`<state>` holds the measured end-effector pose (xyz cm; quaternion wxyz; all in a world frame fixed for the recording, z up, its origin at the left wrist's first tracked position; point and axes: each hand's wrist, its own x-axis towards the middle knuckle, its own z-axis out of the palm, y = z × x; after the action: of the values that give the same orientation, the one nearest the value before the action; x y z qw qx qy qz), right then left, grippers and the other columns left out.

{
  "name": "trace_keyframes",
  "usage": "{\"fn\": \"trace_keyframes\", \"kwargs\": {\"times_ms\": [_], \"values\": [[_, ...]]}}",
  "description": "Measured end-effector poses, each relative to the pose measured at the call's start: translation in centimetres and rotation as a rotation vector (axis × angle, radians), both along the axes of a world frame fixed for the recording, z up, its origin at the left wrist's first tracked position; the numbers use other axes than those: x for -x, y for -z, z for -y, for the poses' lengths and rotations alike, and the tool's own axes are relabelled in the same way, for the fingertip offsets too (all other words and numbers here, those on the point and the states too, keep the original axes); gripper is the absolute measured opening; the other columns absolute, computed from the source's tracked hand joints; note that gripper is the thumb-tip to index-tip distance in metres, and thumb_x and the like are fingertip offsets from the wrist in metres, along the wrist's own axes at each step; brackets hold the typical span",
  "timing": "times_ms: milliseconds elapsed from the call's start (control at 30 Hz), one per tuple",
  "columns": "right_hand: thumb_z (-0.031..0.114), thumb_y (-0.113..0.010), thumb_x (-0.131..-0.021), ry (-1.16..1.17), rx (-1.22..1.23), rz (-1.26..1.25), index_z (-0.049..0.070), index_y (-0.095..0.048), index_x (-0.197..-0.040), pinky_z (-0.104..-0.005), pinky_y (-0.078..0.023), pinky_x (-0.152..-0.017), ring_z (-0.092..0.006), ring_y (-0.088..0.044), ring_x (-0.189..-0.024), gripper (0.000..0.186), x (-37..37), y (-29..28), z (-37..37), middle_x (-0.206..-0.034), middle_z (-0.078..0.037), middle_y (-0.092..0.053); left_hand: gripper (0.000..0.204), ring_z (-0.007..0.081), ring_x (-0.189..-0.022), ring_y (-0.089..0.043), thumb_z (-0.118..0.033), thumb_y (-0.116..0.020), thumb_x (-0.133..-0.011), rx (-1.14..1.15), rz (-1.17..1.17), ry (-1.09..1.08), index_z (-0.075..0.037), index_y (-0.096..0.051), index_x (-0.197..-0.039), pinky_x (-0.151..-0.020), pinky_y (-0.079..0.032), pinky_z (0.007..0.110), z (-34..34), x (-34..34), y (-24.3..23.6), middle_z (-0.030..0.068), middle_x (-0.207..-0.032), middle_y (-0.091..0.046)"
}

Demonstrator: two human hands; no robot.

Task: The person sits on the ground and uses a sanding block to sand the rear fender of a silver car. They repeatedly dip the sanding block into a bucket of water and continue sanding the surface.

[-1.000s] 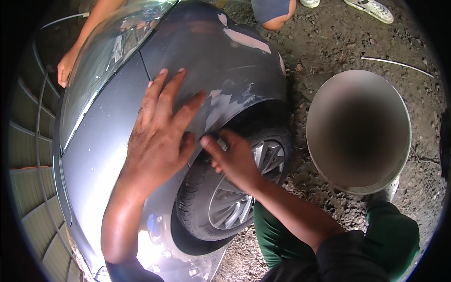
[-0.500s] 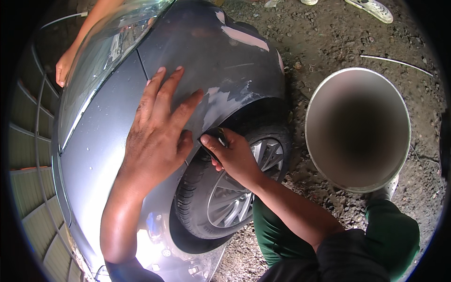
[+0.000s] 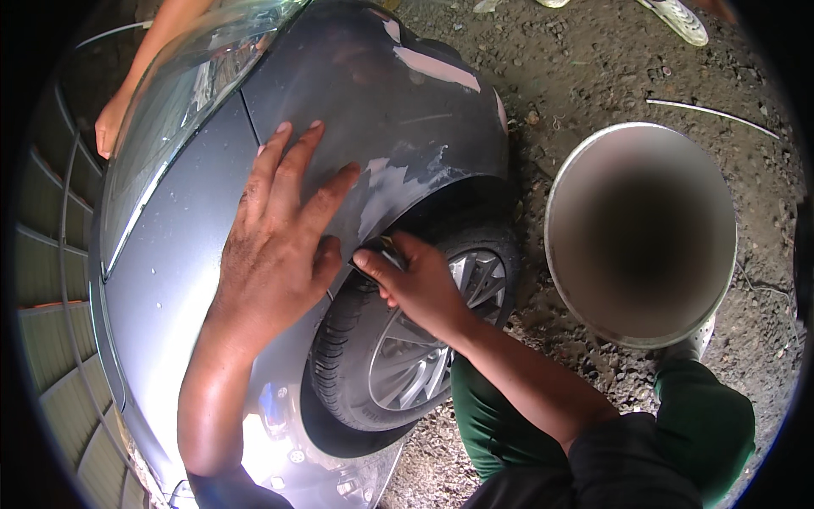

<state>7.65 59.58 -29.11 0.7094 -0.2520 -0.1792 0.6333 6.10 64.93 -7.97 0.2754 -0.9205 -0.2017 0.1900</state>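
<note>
My left hand rests on the grey car body panel, its fingers spread. Beside it, at the edge of the wheel arch, my right hand is closed around a small black object; the fingers hide most of it, and its kind is unclear. Just beyond that hand, a pale, bare-looking patch with ragged edges marks the panel above the arch. Below and to the right of my right hand is the wheel, with a black tyre and silver spokes.
A large round tub-like vessel with a pale rim stands at the right on stony ground. Another person's hand is by the car's window glass. A thin white strip lies on the ground. A pinkish patch shows farther along the car.
The whole view has shifted slightly. My left hand stays spread on the panel, and my right hand keeps its grip at the arch edge. The other person's fingers look more curled.
</note>
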Motion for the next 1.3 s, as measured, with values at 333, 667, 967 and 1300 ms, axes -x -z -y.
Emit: {"fn": "trace_keyframes", "kwargs": {"times_ms": [333, 667, 967, 1300], "values": [[0.038, -0.075, -0.107, 0.156, 0.052, -0.237, 0.001, -0.071, -0.110, -0.0254, -0.051, -0.054, -0.0066, -0.063, -0.062, 0.038, -1.1, 0.5, -1.9, -0.075, 0.000, -0.066, 0.075, 0.0431, -0.164, -0.028, 0.001, -0.077, -0.077, 0.002, 0.012, 0.007, -0.019, -0.064, -0.149, -0.133, -0.034, 0.057, 0.2, 0.0, 0.0, 0.0143, -0.172, -0.036], [0.038, -0.073, -0.108, 0.124, 0.061, -0.244, 0.004, -0.070, -0.106, -0.0246, -0.052, -0.054, -0.0056, -0.062, -0.063, 0.035, -0.3, 0.0, -1.8, -0.079, 0.001, -0.066, 0.079, 0.0390, -0.166, -0.026, 0.004, -0.078, -0.077, -0.007, -0.002, -0.011, -0.020, -0.064, -0.151, -0.131, -0.036, 0.054, 0.2, 0.0, 0.0, 0.0106, -0.177, -0.034], [0.036, -0.074, -0.108, 0.056, 0.048, -0.202, 0.005, -0.073, -0.108, -0.0234, -0.051, -0.054, -0.0054, -0.061, -0.062, 0.032, 0.6, -0.6, -0.4, -0.078, 0.002, -0.067, 0.079, 0.0382, -0.167, -0.025, 0.004, -0.078, -0.076, -0.006, 0.006, -0.021, -0.020, -0.065, -0.149, -0.131, -0.036, 0.054, 0.2, 0.2, 0.1, 0.0111, -0.176, -0.035], [0.030, -0.072, -0.110, 0.182, 0.016, -0.401, 0.005, -0.070, -0.115, -0.0267, -0.056, -0.062, -0.0083, -0.065, -0.073, 0.026, -1.4, 1.8, 0.0, -0.089, -0.001, -0.068, 0.079, 0.0372, -0.166, -0.026, 0.004, -0.079, -0.076, -0.024, 0.006, -0.021, -0.020, -0.065, -0.150, -0.131, -0.037, 0.054, 0.2, 0.2, 0.1, 0.0086, -0.176, -0.035]]}}
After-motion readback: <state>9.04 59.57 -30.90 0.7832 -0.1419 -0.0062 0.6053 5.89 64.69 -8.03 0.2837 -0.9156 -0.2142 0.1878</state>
